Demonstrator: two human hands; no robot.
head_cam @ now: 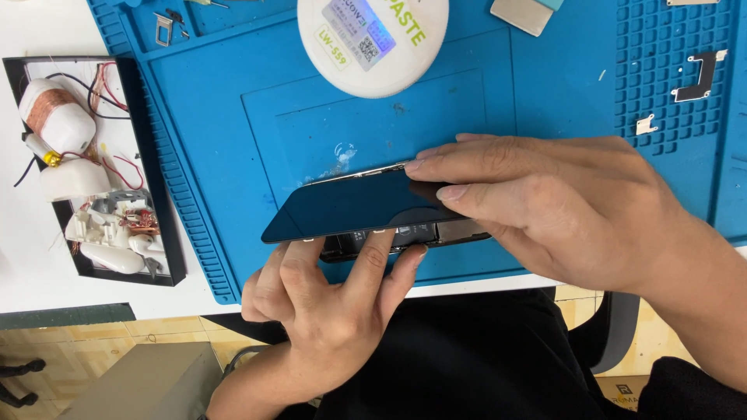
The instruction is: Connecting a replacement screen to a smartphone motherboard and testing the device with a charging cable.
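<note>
From the head view, looking down over the person's arms, the left hand (327, 311) comes up from below with its fingers (377, 253) spread and pressed against the near edge of a phone body (405, 237) that lies on a blue work mat (233, 155); it braces the body rather than closing round it. The right hand (560, 210) reaches in from the right side, its fingertips (436, 165) pinching the far end of a dark screen panel (350, 206), which is lifted at an angle above the phone body, so that the panel's left end sticks out past the left hand's fingertips and the gap between panel and body shows inner parts just beside the left hand's fingers. Beyond the right hand's fingertips, farther up the mat, stands a round white tub (373, 43) with a label on its lid, well apart from both hands. Beyond the right hand's wrist, a few small metal brackets (700, 74) lie on the ridged part of the mat. Out past the left hand, off the mat's edge, a black tray (159, 218) rests on the white surface (31, 233), holding white plastic pieces, a copper coil and thin red and black wires. Below the hands, the person's dark clothing (482, 358) fills the near side, with tiled floor (93, 334) showing under the surface's edge
</note>
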